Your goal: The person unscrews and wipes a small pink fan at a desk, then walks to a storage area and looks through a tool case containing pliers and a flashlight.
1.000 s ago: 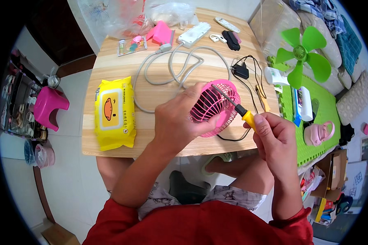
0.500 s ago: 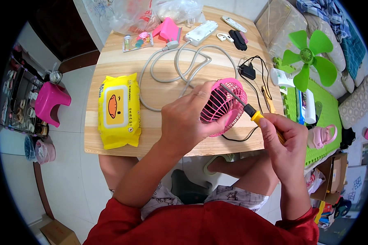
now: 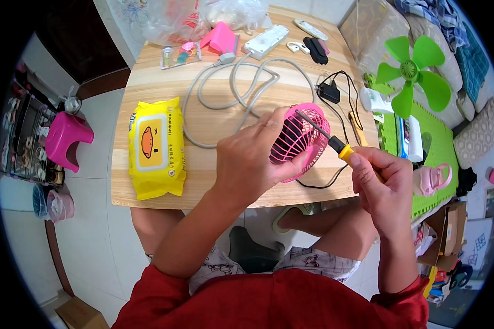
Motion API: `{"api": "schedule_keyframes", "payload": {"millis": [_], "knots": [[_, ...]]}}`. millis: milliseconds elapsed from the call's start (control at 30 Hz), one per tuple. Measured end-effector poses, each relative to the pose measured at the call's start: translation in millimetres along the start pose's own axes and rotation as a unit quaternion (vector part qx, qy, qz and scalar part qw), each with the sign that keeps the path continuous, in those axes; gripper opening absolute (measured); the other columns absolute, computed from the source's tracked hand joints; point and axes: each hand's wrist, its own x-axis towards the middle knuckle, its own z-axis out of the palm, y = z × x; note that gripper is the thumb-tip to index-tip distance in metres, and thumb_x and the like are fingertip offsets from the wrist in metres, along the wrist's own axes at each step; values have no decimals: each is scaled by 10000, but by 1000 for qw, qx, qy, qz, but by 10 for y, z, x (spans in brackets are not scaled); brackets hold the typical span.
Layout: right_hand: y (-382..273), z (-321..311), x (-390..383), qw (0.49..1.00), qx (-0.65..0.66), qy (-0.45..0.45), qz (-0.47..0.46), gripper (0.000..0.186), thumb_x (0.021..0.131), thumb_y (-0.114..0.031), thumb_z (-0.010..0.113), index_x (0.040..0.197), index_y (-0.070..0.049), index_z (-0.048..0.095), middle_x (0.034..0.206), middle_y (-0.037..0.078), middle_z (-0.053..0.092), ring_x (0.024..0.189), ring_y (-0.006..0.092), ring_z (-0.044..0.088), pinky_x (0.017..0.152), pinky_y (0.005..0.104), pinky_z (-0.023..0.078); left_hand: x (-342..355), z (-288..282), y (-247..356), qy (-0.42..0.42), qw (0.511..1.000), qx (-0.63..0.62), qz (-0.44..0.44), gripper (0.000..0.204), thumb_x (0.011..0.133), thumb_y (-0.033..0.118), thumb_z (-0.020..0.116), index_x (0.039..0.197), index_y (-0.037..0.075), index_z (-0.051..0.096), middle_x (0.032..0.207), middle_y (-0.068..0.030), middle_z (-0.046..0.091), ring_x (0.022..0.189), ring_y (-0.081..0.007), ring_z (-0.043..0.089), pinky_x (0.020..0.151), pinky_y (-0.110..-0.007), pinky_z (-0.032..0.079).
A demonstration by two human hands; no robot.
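One pink fan cage [image 3: 309, 145] sits in my half-curled left hand [image 3: 247, 156] over the counter's [image 3: 203, 178] near right, seemingly steadied against the yellow-handled screwdriver [image 3: 335, 143] that my closed right hand [image 3: 383, 178] pinches by its handle.

I observe printed lettering on the yellow pack [image 3: 157, 149], left side of the desk [image 3: 199, 170]: dark characters run along its right edge and at its far left corner. Red print marks the clear plastic bag [image 3: 170, 24], far left.
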Motion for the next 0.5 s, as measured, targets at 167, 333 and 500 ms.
{"api": "schedule_keyframes", "payload": {"millis": [167,333,500], "knots": [[93,-15,46,997,-31,2,-74,171,816,-102,622,871,60,636,609,-2,557,542,29,449,484,186,364,13,-2,7,-5,1000,0,3,570,579,235,793,1047,9,559,745,-88,638,617,-177,634,547,-271,496],[125,-55,97,937,-202,32,-284,180,717,14,639,897,12,650,589,47,495,473,137,454,447,247,344,15,3,-16,-10,1000,4,7,585,569,238,792,1058,19,557,715,-82,633,597,-178,631,532,-274,494],[121,-37,111,886,-279,72,-364,221,662,22,656,881,-2,643,644,99,486,493,205,461,436,286,346,4,13,19,-5,1000,-5,-11,596,567,236,791,1078,40,557,713,-76,632,597,-173,629,535,-276,493]]}}
